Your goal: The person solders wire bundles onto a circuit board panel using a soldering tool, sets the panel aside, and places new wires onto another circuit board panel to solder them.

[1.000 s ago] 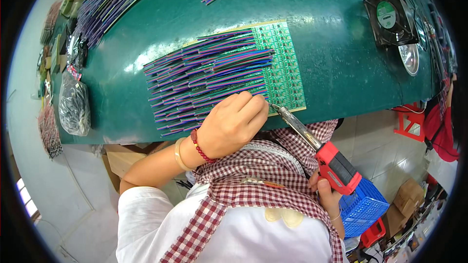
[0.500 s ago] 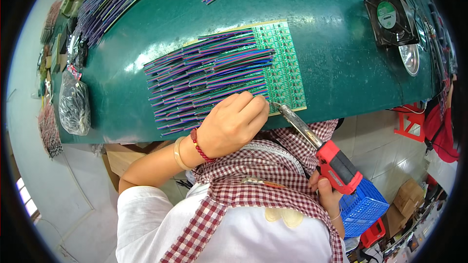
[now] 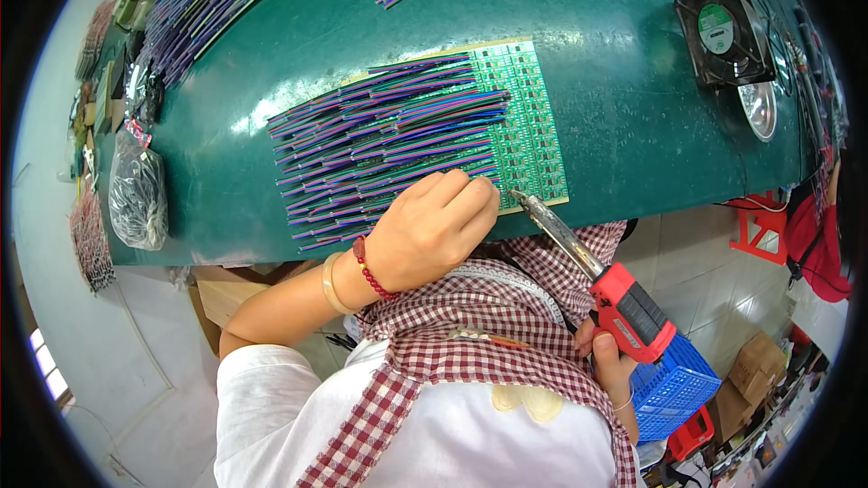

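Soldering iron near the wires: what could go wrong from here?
The soldering iron, held in the right hand, has its tip close to the bare left hand; if hot, a small slip might burn it.
Coloured wires crowd the circuit board near the tip, so stray contact could scorch them.
The shaft passes over the checked apron, which it might singe if lowered.

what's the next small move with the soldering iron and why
Probably ease the soldering iron slightly left, toward the left hand: the right hand holds it with its tip just right of those bunched fingers, near the circuit board's near edge. What the fingers pinch is hidden, so that's only a judgement.
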`<state>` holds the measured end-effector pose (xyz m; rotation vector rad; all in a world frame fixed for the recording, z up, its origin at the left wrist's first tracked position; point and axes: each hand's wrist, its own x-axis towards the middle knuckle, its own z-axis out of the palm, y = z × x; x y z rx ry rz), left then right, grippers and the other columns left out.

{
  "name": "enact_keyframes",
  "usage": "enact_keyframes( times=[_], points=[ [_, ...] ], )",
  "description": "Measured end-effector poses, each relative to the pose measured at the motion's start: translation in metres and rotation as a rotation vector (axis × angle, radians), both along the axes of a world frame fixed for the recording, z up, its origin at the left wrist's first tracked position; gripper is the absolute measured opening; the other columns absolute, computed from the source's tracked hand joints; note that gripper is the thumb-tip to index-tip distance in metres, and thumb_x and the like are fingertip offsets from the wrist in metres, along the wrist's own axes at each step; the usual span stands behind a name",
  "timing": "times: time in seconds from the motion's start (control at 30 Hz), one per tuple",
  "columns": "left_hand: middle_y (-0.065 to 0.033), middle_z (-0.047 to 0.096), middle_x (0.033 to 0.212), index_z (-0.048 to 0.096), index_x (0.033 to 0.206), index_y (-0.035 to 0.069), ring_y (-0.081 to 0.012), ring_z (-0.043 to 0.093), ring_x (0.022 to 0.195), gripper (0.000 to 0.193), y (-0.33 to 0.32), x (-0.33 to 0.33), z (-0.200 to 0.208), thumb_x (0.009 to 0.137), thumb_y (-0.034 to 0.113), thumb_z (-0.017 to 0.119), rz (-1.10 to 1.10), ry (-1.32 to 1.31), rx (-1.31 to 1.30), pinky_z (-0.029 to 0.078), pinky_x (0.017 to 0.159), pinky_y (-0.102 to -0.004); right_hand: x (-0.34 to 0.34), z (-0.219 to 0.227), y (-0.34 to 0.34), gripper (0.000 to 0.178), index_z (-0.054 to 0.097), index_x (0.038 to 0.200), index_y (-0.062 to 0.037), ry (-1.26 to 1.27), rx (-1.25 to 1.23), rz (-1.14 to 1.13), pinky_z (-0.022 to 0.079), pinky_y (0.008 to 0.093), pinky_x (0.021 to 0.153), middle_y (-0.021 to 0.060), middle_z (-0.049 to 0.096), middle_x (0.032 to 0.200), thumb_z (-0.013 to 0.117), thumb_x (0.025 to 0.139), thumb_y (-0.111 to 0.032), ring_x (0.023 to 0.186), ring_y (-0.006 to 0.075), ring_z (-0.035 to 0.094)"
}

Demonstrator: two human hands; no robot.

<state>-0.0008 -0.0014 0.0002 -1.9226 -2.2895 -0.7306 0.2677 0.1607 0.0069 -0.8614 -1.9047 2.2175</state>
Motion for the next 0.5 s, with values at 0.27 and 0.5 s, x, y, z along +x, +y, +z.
enact_keyframes(
  times=[0.27, 0.5],
  points=[
    [-0.008, 0.053, 0.086, 0.063, 0.093, -0.003, -0.0192, 0.052, 0.07, 0.025, 0.0002, -0.0015, -0.0011, 0.07, 0.006, 0.062, -0.006, 0.023, 0.036, 0.046, 0.06, -0.0301, -0.0069, -0.0001, -0.0001, 0.017, 0.057, 0.084, 0.0028, -0.015, 0.023, 0.03, 0.044, 0.0282, 0.056, 0.0073, 0.057, 0.069, 0.062, 0.089, -0.013, 0.061, 0.0146, 0.052],
    [-0.0055, 0.05, 0.083, 0.062, 0.091, -0.002, -0.0179, 0.051, 0.073, 0.023, -0.0002, -0.0023, -0.0013, 0.07, 0.007, 0.062, -0.004, 0.025, 0.035, 0.046, 0.062, -0.0288, -0.0052, 0.0035, -0.005, 0.02, 0.057, 0.085, 0.0031, 0.01, -0.022, -0.11, 0.043, 0.027, 0.056, 0.0075, 0.057, 0.072, 0.061, 0.09, -0.016, 0.061, 0.0142, 0.051]
  ],
)
